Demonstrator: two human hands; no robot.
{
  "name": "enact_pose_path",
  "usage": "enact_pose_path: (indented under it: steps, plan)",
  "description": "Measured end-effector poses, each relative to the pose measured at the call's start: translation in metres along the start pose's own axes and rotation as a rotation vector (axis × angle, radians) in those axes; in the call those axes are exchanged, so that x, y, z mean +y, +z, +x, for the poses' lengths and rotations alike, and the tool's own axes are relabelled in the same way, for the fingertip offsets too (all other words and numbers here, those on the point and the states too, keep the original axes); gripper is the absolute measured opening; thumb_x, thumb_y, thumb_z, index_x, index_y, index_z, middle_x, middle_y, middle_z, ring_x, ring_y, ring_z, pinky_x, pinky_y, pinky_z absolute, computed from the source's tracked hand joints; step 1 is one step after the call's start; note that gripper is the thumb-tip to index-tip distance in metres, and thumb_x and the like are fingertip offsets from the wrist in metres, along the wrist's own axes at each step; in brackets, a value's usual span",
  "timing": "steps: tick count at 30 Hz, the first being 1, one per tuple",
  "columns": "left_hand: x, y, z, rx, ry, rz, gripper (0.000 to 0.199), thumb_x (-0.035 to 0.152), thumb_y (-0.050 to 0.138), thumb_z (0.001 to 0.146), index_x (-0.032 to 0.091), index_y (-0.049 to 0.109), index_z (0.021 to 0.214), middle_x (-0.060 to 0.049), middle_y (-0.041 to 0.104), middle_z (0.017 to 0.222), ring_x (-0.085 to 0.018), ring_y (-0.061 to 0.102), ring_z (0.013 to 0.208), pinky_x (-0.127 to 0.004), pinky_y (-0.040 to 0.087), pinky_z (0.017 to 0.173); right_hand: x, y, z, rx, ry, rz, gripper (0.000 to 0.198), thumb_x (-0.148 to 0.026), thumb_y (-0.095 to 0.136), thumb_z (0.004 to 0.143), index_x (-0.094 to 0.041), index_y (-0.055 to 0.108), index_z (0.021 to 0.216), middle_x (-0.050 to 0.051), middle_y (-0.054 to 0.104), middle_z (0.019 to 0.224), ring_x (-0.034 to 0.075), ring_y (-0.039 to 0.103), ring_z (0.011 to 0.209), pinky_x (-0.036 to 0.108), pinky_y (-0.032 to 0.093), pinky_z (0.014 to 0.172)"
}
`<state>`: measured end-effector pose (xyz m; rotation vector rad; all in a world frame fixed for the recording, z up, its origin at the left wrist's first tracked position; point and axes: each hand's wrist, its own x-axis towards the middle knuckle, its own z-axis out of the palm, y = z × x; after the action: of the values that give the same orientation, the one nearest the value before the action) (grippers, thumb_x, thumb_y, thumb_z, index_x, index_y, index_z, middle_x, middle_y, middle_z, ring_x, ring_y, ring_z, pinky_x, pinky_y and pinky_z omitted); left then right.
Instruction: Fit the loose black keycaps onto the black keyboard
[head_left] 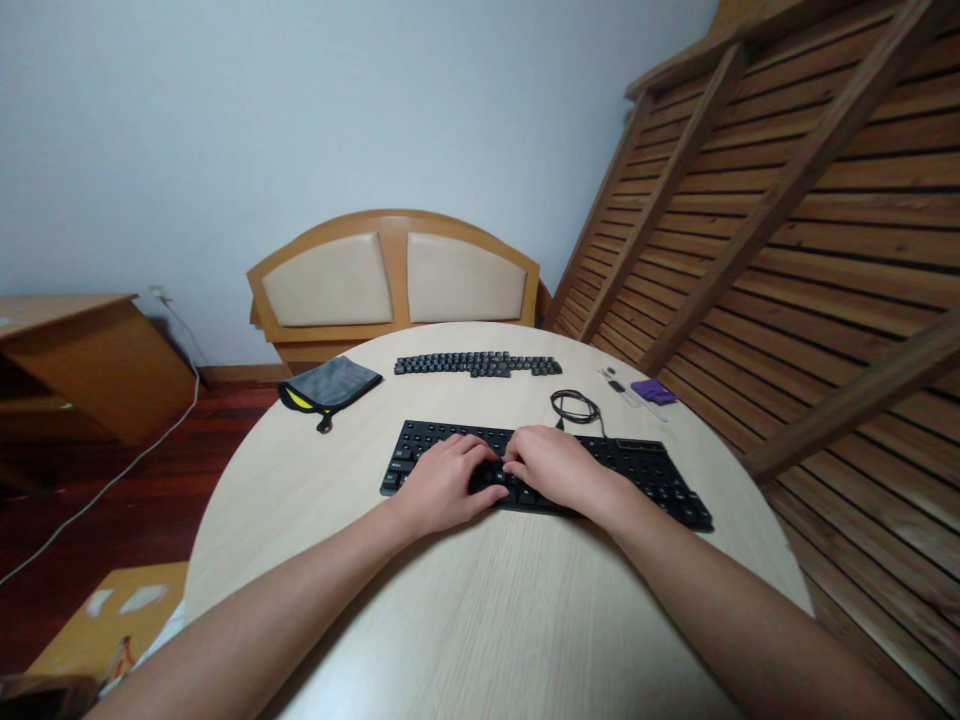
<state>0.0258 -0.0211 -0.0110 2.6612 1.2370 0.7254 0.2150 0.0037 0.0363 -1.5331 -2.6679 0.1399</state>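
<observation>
Two bare hands work at one black keyboard (630,462), which lies across the middle of one round, pale wood-grain table (465,620). The left hand (454,480) is half open, its fingers bent over the keys and its thumb spread apart from them; it has hold of nothing that shows. The right hand (553,465), just beside it, is curled, fingertips down on the keyboard; whether it pinches anything, I cannot tell.

Behind the keyboard lies one coiled black cable (576,406). Farther back, loose black keycaps (450,363) sit in several close rows, too small to count surely. One grey cloth with a yellow underside (337,380) lies to the left, and one folded purple cloth (654,391) to the right.

Beyond the table stands one headboard (398,270) with two cream panels (330,282).
</observation>
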Motion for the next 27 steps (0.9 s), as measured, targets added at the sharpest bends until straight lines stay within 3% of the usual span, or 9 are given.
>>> enact_pose_path:
  steps: [2, 5, 8, 12, 20, 27]
  plan:
    - [-0.001, 0.000, 0.000, 0.002, -0.002, 0.003, 0.030, 0.044, 0.067, 0.089, 0.021, 0.064, 0.108, -0.007, 0.068, 0.112, -0.027, 0.062, 0.103, -0.043, 0.050, 0.092, 0.009, -0.001, 0.006, 0.004, -0.037, 0.081, 0.010, -0.030, 0.070, 0.084, -0.027, 0.079, 0.081, 0.006, 0.077, 0.083, 0.026, 0.071, 0.082, 0.030, 0.049, 0.067]
    - [-0.001, 0.001, 0.000, -0.001, -0.009, 0.007, 0.032, 0.044, 0.068, 0.088, 0.020, 0.064, 0.110, -0.007, 0.067, 0.112, -0.028, 0.061, 0.104, -0.043, 0.050, 0.093, 0.021, -0.002, 0.027, 0.061, -0.005, 0.097, 0.024, -0.037, 0.059, 0.092, -0.025, 0.078, 0.083, 0.007, 0.077, 0.085, 0.025, 0.071, 0.082, 0.031, 0.049, 0.071]
    - [-0.001, 0.000, 0.000, -0.005, -0.015, 0.006, 0.033, 0.044, 0.068, 0.088, 0.020, 0.063, 0.110, -0.007, 0.067, 0.111, -0.028, 0.061, 0.103, -0.043, 0.050, 0.093, 0.030, 0.003, 0.058, 0.118, 0.098, 0.032, 0.026, -0.031, 0.053, 0.094, -0.023, 0.072, 0.110, 0.009, 0.076, 0.105, 0.026, 0.069, 0.099, 0.033, 0.049, 0.082]
    - [-0.001, 0.000, 0.000, -0.008, -0.021, 0.001, 0.034, 0.046, 0.067, 0.089, 0.020, 0.063, 0.110, -0.008, 0.067, 0.111, -0.028, 0.061, 0.103, -0.043, 0.050, 0.093, 0.036, 0.017, 0.102, 0.101, 0.146, 0.006, 0.043, -0.030, 0.053, 0.093, -0.021, 0.056, 0.136, 0.013, 0.071, 0.119, 0.028, 0.065, 0.110, 0.037, 0.048, 0.090]
    - [-0.002, 0.001, 0.000, -0.015, -0.030, -0.012, 0.034, 0.045, 0.067, 0.089, 0.020, 0.062, 0.110, -0.008, 0.066, 0.113, -0.028, 0.061, 0.104, -0.043, 0.050, 0.094, 0.027, 0.034, 0.157, 0.074, 0.204, -0.026, 0.054, -0.027, 0.052, 0.094, -0.019, 0.042, 0.147, 0.020, 0.059, 0.135, 0.031, 0.060, 0.119, 0.040, 0.047, 0.094]
    - [-0.001, 0.000, -0.001, -0.031, -0.041, -0.011, 0.035, 0.046, 0.066, 0.090, 0.020, 0.062, 0.112, -0.007, 0.066, 0.116, -0.027, 0.060, 0.105, -0.043, 0.049, 0.096, 0.024, 0.035, 0.169, 0.086, 0.238, -0.034, 0.039, -0.021, 0.048, 0.096, -0.018, 0.058, 0.133, 0.019, 0.063, 0.129, 0.029, 0.062, 0.117, 0.038, 0.048, 0.093]
